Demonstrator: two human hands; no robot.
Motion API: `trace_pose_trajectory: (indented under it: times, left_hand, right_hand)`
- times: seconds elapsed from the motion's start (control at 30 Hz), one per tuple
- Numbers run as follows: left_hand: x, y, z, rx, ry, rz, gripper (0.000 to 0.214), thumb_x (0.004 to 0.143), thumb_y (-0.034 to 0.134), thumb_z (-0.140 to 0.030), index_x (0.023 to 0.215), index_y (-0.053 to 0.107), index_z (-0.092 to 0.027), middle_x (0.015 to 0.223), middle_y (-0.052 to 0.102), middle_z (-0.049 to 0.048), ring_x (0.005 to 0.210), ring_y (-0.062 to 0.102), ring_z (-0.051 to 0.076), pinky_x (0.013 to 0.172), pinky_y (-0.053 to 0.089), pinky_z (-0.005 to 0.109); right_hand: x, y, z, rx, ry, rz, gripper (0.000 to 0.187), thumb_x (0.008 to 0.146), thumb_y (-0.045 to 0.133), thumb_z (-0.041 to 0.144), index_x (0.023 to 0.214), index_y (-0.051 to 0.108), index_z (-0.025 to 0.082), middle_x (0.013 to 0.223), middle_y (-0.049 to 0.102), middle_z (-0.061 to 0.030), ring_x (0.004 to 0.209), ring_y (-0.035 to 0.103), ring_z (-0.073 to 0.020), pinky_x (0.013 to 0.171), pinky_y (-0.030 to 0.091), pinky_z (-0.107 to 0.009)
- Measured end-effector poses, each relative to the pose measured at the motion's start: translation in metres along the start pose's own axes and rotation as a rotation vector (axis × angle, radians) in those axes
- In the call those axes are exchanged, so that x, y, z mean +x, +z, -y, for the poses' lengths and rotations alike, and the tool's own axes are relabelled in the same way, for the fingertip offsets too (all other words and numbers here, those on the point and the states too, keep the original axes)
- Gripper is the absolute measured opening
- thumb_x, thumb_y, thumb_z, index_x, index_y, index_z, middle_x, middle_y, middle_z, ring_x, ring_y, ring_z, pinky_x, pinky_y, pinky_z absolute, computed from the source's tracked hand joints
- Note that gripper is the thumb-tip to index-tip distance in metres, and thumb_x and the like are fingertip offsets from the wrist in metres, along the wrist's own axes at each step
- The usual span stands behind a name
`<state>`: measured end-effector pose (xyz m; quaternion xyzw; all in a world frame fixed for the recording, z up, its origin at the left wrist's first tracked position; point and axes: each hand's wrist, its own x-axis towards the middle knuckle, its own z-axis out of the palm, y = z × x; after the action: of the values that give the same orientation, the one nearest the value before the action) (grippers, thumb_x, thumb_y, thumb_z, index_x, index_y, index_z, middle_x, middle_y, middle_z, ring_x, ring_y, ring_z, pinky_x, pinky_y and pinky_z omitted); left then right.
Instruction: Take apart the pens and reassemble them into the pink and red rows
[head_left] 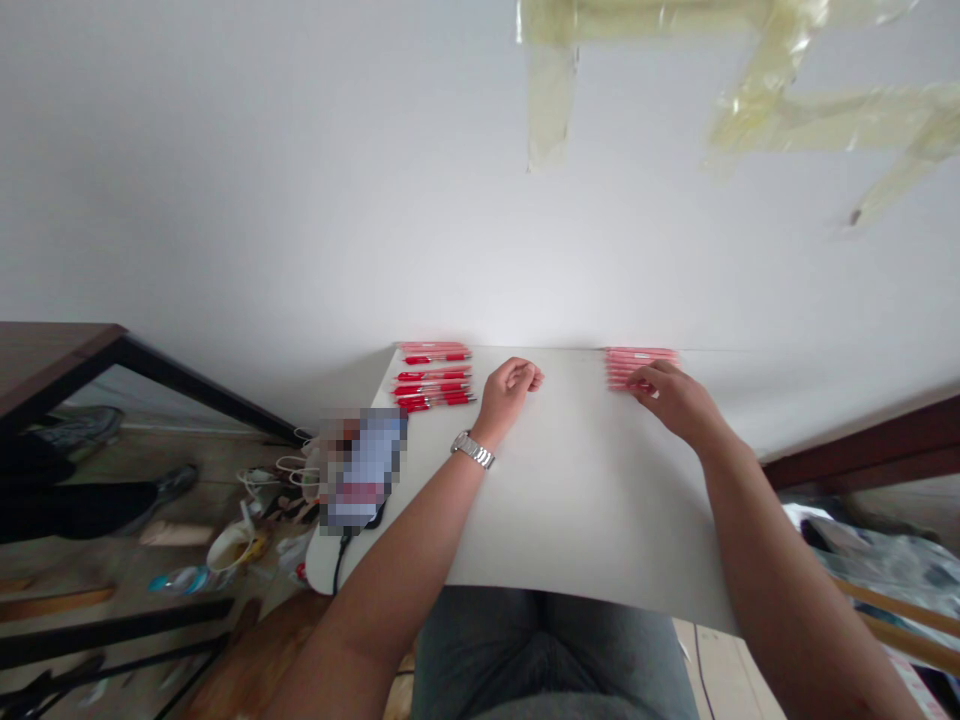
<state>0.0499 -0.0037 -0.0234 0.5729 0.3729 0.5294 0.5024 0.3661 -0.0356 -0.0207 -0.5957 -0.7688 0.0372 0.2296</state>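
My left hand [514, 382] rests on the white table with its fingers curled into a loose fist, and nothing shows in it. A metal-banded watch [473, 450] is on that wrist. To its left lie several red pens [435, 389] with clear barrels, side by side, and behind them some slim pink sticks [431, 346]. At the right, my right hand [671, 395] reaches over a row of slim pink pen-like sticks [637, 357]. Its thumb and fingers are pinched together at the near side of that row, on one stick. Whether this stick is lifted, I cannot tell.
The white table [570, 500] stands against a wall [337, 180] with yellowed tape [551, 100]. A blurred-out phone [365, 470] with a cable lies at the table's left edge. Beyond, a person's shoes [176, 483], a bottle [180, 580] and clutter cover the floor. Plastic bags [892, 560] lie at right.
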Motion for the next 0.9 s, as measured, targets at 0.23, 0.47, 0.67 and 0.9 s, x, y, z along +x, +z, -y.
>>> trace_pose_trajectory:
  times: [0.23,0.47,0.67,0.9]
  left_hand:
    - [0.000,-0.001,0.001,0.010,-0.006,0.006,0.038,0.093,0.066,-0.055,0.092,0.065,-0.018,0.092,0.074,0.0085,0.083,0.069,0.017,0.079,0.058,0.032]
    - [0.000,-0.001,0.002,0.031,-0.002,0.028,0.036,0.095,0.065,-0.054,0.092,0.065,-0.017,0.091,0.073,0.0079,0.082,0.069,0.016,0.077,0.056,0.031]
    - [-0.001,-0.001,0.002,0.069,0.007,0.063,0.037,0.096,0.064,-0.054,0.093,0.066,-0.017,0.091,0.073,0.0073,0.083,0.068,0.015,0.078,0.056,0.029]
    - [-0.002,-0.001,-0.001,0.085,0.016,0.069,0.037,0.094,0.066,-0.054,0.092,0.069,-0.017,0.089,0.073,0.0068,0.082,0.068,0.016,0.079,0.056,0.030]
  right_hand:
    - [-0.001,-0.001,0.003,-0.012,-0.011,-0.038,0.017,0.091,0.062,0.031,0.104,0.073,0.026,0.106,0.070,-0.0072,0.077,0.066,-0.0197,0.066,0.048,-0.032]
    - [0.004,0.000,0.034,0.156,-0.064,-0.041,0.019,0.099,0.056,0.038,0.098,0.067,0.022,0.094,0.070,-0.0066,0.071,0.062,-0.0173,0.067,0.047,-0.031]
    - [0.005,0.013,0.067,0.217,-0.124,-0.029,0.026,0.101,0.053,0.043,0.085,0.058,0.023,0.078,0.064,-0.0045,0.071,0.056,-0.0189,0.067,0.043,-0.032]
    - [0.007,0.035,0.079,0.344,-0.080,-0.025,0.030,0.100,0.053,0.046,0.079,0.053,0.024,0.072,0.058,-0.0020,0.064,0.051,-0.0174,0.061,0.039,-0.032]
